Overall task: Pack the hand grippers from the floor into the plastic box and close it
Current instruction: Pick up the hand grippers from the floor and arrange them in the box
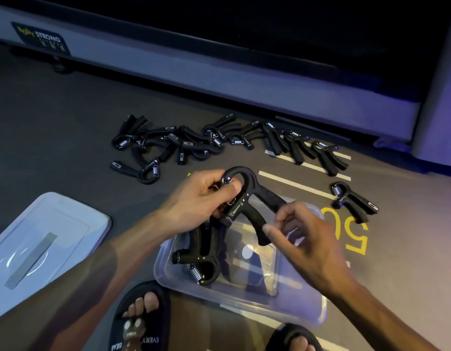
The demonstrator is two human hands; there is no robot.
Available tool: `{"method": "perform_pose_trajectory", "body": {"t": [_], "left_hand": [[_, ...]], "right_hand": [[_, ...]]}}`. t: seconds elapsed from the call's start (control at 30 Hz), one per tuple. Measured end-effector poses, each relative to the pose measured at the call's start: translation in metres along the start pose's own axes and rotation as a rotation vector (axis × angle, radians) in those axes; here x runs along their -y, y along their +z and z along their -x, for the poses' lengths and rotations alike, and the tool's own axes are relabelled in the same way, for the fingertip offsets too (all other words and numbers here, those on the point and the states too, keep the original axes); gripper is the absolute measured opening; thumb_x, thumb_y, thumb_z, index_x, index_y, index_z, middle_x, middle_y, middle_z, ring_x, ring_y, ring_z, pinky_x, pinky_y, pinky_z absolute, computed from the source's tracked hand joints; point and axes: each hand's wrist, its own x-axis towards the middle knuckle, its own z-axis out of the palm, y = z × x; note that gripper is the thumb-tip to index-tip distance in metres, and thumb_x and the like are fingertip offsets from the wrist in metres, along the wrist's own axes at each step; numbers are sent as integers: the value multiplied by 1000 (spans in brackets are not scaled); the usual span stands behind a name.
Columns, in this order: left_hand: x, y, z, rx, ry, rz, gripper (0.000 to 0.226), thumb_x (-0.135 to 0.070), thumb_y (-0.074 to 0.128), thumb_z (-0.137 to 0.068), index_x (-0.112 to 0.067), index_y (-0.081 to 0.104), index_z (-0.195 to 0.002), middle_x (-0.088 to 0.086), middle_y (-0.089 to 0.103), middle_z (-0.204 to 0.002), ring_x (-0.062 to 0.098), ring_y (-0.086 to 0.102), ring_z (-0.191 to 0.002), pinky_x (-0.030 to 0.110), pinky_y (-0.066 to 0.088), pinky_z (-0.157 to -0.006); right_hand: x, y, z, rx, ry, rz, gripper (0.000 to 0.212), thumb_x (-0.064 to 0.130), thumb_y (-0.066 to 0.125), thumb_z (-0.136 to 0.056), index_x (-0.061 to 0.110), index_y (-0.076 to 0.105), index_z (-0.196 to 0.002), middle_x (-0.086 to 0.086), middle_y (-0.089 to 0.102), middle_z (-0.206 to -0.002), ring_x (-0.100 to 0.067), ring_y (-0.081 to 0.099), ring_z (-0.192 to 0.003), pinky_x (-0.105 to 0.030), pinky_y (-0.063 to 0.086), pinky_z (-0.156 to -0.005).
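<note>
My left hand point(201, 198) grips a black hand gripper point(247, 198) by its looped head, holding it above the clear plastic box point(308, 307). My right hand point(302, 236) is at the gripper's lower handle, fingertips pinching near its end. Another black gripper point(204, 259) with a steel spring lies inside the box at its left side. Several more grippers point(183, 145) are scattered in a row on the dark floor beyond the box, and a single one point(353, 201) lies to the right. The box's lid point(42, 239) lies on the floor at the left.
A grey treadmill base point(219, 72) with a "STRONG" label runs across the back. White lines and a yellow "50" point(356, 231) mark the floor. My feet in black slippers point(140, 317) are at the bottom, just in front of the box.
</note>
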Motion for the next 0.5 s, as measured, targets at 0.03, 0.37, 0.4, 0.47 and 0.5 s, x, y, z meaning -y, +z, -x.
{"method": "perform_pose_trajectory", "body": {"t": [0.03, 0.37, 0.4, 0.47, 0.5], "left_hand": [[2, -1, -1, 17, -6, 15, 37, -53, 65, -88, -18, 72, -99, 10, 71, -83, 20, 65, -71, 43, 60, -67], [-6, 0, -2, 119, 398, -225, 18, -23, 81, -87, -28, 76, -103, -5, 67, -97, 15, 68, -93, 25, 51, -85], [-8, 1, 0, 119, 419, -233, 20, -23, 84, -83, -27, 77, -102, -7, 68, -97, 13, 67, -92, 23, 50, -84], [-8, 4, 2, 127, 463, -303, 24, -25, 88, -78, -25, 80, -101, -11, 68, -97, 8, 66, -92, 19, 48, -83], [-8, 7, 3, 147, 485, -346, 25, -26, 89, -76, -24, 81, -99, -13, 67, -97, 7, 64, -92, 19, 47, -82]], "right_hand": [[-2, -4, -2, -55, 31, -22, 21, 46, 69, -85, 29, 57, -90, 3, 60, -72, -18, 58, -63, -27, 48, -52], [-17, -18, -27, 59, 470, -137, 52, 61, 39, -96, 14, 63, -91, -7, 60, -74, -18, 56, -59, -33, 47, -58], [-16, -18, -29, 98, 589, -301, 55, 57, 41, -98, 8, 64, -92, -13, 60, -73, -20, 55, -56, -33, 47, -53], [-10, -18, -35, 143, 772, -637, 47, 45, 46, -101, 4, 66, -89, -16, 61, -71, -22, 55, -54, -31, 47, -47], [-9, -19, -37, 149, 803, -724, 43, 41, 49, -101, 5, 66, -86, -15, 62, -71, -21, 56, -54, -30, 47, -47]]}}
